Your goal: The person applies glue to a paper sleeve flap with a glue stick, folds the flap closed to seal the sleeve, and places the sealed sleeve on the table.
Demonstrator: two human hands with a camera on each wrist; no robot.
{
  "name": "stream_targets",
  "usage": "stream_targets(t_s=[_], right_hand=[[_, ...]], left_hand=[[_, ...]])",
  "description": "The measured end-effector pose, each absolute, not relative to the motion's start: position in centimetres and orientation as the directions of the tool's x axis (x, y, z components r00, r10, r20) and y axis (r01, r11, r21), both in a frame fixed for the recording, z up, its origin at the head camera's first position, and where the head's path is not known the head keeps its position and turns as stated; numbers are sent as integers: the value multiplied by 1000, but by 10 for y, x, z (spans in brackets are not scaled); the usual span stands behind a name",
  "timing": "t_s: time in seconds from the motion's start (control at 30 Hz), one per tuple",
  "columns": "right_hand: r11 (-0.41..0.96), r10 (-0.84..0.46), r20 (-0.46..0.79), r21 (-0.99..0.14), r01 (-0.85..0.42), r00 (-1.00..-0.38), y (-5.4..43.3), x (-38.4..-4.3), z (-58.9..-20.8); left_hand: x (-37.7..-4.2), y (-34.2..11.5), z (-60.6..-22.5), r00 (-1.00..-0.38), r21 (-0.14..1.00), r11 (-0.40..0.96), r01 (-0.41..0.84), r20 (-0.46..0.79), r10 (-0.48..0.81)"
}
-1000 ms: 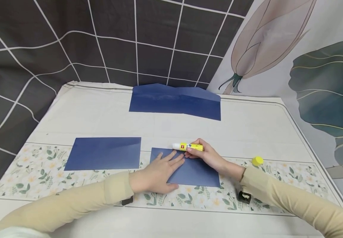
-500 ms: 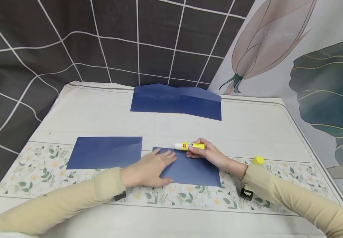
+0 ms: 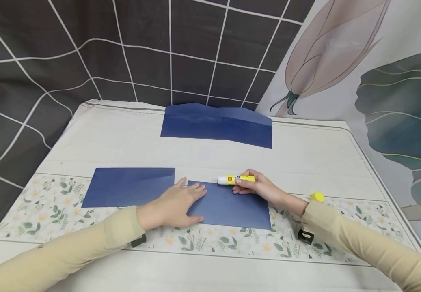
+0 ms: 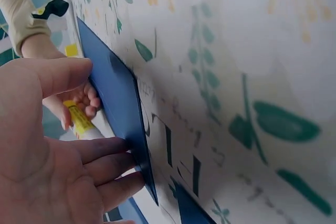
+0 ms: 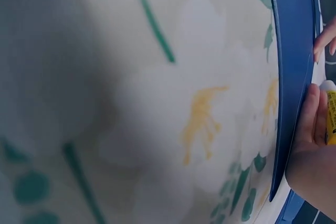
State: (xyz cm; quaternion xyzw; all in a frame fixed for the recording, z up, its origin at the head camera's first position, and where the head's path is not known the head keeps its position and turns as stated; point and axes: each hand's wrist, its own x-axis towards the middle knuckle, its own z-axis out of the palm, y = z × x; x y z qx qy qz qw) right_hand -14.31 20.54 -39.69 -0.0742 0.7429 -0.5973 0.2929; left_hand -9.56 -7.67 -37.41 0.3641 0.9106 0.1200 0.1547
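Note:
A dark blue paper rectangle (image 3: 232, 207) lies on the patterned cloth in front of me. On its left end rests my left hand (image 3: 175, 202), fingers spread and fairly straight; the left wrist view shows the fingertips (image 4: 134, 182) touching the paper. My right hand (image 3: 257, 188) grips a yellow-and-white glue stick (image 3: 236, 179), also visible at the edge of the right wrist view. The stick lies nearly level along the paper's far edge, its white end pointing left. Whether that end touches the paper I cannot tell.
A second blue rectangle (image 3: 128, 187) lies to the left, just beyond my left forearm. A folded blue paper piece (image 3: 214, 125) sits at the table's back edge against the dark gridded curtain (image 3: 141, 61). The yellow cap (image 3: 317, 197) stands right of my right hand.
My left hand has slid left along the paper, from near the glue stick to the left end. The right hand has shifted the glue stick slightly right along the far edge.

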Motion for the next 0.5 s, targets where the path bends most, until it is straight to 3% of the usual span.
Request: stream_targets(t_s=[0.5], right_hand=[[238,-462,-355,-932,272,-813,208,-144,-399]], left_hand=[[-97,-89,-373,-712,319,735,598,-211,670]])
